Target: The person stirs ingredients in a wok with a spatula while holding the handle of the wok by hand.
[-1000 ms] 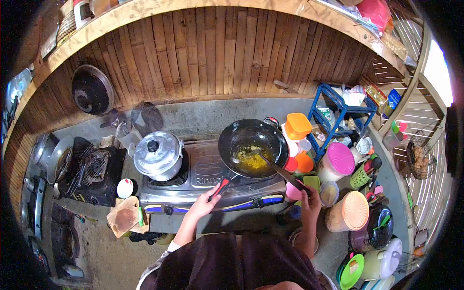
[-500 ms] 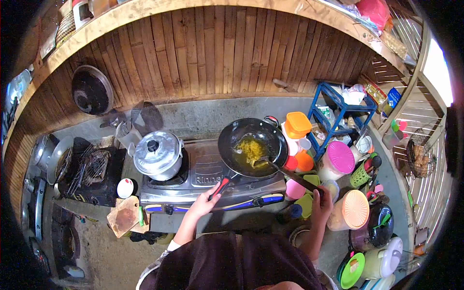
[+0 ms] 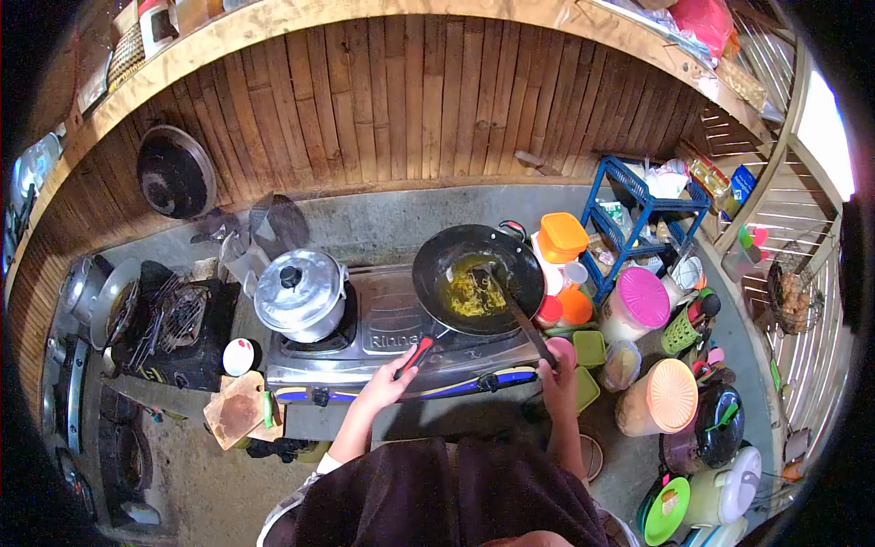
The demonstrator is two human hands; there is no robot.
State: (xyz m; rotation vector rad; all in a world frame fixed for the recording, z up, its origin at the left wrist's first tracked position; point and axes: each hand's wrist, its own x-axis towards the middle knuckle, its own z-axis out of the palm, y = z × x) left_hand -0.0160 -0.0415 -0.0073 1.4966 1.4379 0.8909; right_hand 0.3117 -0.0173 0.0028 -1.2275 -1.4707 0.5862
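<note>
A black wok (image 3: 433, 283) stands on the right side of the silver stove (image 3: 387, 314), with yellow food (image 3: 472, 290) in oil inside. My left hand (image 3: 386, 387) is closed around the wok's red and black handle (image 3: 416, 356). In my right hand (image 3: 559, 376) is the end of a long dark spatula (image 3: 524, 321), whose blade rests in the food near the wok's middle. A lidded silver pot (image 3: 296, 296) sits on the stove's left side.
Right of the wok are an orange container (image 3: 561, 237), a pink-lidded tub (image 3: 642, 298), a peach-lidded jar (image 3: 672, 396) and a blue rack (image 3: 638, 210). At the left are a cutting board (image 3: 239, 410), a white and red round object (image 3: 239, 356) and a blackened grill (image 3: 187, 319).
My right hand has moved left with the spatula, and the blade has shifted up within the wok. The yellow food is more spread out. My left hand stays on the handle.
</note>
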